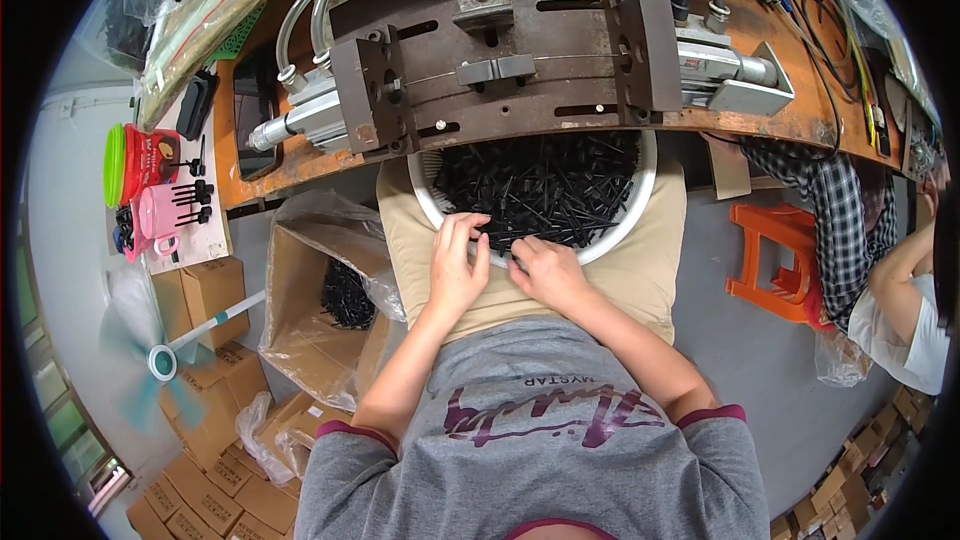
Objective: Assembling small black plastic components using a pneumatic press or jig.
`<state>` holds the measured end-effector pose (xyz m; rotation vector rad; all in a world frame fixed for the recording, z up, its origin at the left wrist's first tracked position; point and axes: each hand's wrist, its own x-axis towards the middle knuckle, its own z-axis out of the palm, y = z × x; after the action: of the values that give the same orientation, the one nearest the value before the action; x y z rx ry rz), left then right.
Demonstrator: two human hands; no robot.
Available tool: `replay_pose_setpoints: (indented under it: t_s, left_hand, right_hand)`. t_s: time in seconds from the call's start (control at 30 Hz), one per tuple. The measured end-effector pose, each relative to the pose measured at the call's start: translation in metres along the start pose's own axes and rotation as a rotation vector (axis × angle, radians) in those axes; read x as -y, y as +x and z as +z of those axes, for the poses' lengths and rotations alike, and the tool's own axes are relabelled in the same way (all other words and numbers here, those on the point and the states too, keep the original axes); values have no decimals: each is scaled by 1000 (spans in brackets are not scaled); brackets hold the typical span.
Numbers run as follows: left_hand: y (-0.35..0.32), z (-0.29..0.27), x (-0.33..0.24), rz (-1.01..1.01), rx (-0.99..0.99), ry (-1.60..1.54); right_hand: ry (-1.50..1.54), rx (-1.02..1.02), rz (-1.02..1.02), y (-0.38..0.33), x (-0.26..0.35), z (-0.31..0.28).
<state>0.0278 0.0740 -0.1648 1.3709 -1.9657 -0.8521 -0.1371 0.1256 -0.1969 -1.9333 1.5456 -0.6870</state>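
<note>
Left hand (458,260) and right hand (550,273) bend, part-curled, over slim black parts (540,180) heaped inside a round white basin (649,175); whether either grips 1 cannot be told. Resting on a tan-clothed lap (640,270), the basin could tip if the wearer shifts, spilling the spiky, stiff-looking parts. Beyond, a scuffed brown metal fixture (450,35) tops a worn wooden tabletop (300,175).

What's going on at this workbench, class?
A person has both hands at the near rim of a white basin of thin black parts in their lap. The left hand and right hand have fingertips by the parts; any grip is unclear. The metal fixture on the bench stands untouched.
</note>
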Motion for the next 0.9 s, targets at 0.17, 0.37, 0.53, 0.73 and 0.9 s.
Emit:
replay_pose_setpoints:
  t_s: [0.17,0.37,0.53,0.73,0.9]
  left_hand:
    - [1,3,3,-24,39,-23]
    - [1,1,-5,-4,6,-67]
    - [9,4,-7,27,60,-101]
    - [10,-1,-4,60,88,-59]
    - [3,-7,-2,-24,112,-134]
  right_hand:
    - [-31,-42,72,2,-4,3]
    - [-212,-101,-143,13,-1,-21]
    - [-244,-152,-240,33,-30,-50]
    - [-184,-196,-189,19,-34,-58]
    - [-70,-187,-184,-3,-24,-44]
